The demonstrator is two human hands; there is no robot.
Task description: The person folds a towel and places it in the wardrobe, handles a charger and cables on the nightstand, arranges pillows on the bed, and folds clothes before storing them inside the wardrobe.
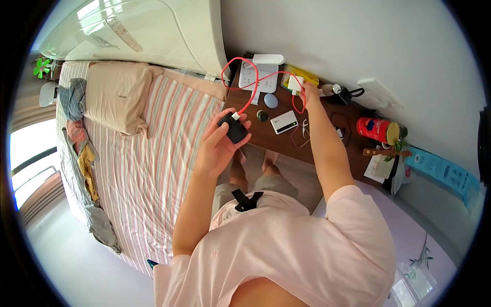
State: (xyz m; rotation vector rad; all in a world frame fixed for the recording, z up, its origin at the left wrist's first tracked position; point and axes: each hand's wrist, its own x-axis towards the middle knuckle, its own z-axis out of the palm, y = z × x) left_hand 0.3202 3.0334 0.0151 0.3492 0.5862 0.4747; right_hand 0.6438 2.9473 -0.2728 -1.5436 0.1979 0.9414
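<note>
In my left hand [214, 139] is a small black box-shaped device [236, 132], gripped between thumb and fingers beside the bed. The white plug of a red cable [257, 82] sits at its upper edge. From there the cable loops up and across to a white charger [295, 84]. My right hand [310, 94] is closed on that charger above the desk, its fingers partly hidden. Below the charger lie a white card-like box [284, 123] and a round bluish disc [270, 101]. Behind the cable is a white power strip [266, 77].
The brown desk [286, 142] stands against the wall. A red can [376, 130], a blue package [442, 171], a yellow packet [309, 75] and a small dark round jar [262, 116] are on or near it. To the left is a striped bed [169, 153] with a beige pillow [117, 94].
</note>
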